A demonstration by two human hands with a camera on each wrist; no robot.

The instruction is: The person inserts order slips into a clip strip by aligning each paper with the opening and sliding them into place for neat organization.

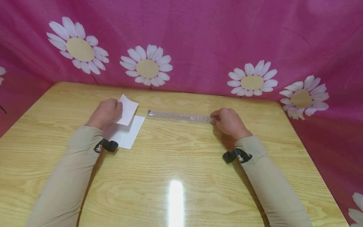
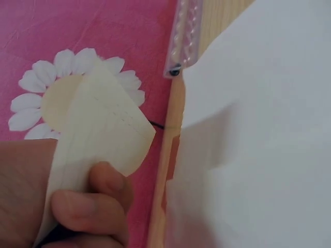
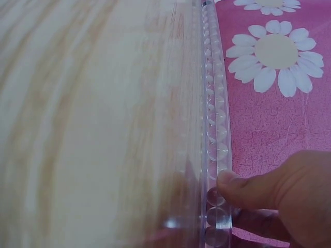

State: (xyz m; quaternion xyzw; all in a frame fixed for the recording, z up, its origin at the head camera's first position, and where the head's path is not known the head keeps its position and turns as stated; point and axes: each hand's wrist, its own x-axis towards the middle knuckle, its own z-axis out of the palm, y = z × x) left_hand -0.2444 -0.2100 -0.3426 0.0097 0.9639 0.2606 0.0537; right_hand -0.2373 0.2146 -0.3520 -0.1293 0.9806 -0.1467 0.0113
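Observation:
My left hand point(image 1: 105, 112) pinches a small piece of white paper point(image 1: 128, 110) between thumb and fingers. Below it a larger white sheet point(image 1: 133, 134) with a crease lies on the table, partly covered by the held piece and the hand. In the left wrist view the held paper point(image 2: 106, 121) bends upward from the fingers. A long clear plastic strip point(image 1: 178, 116) stretches across the back of the table, with a dark bit at its left end. Round, bead-like shapes run along it in the right wrist view. My right hand point(image 1: 229, 122) holds the strip's right end between thumb and fingers.
The wood-grain table point(image 1: 170, 157) carries a bright light reflection near its front. Behind it and along its sides hangs a pink cloth point(image 1: 195, 41) printed with large white daisies. Each wrist wears a black camera mount.

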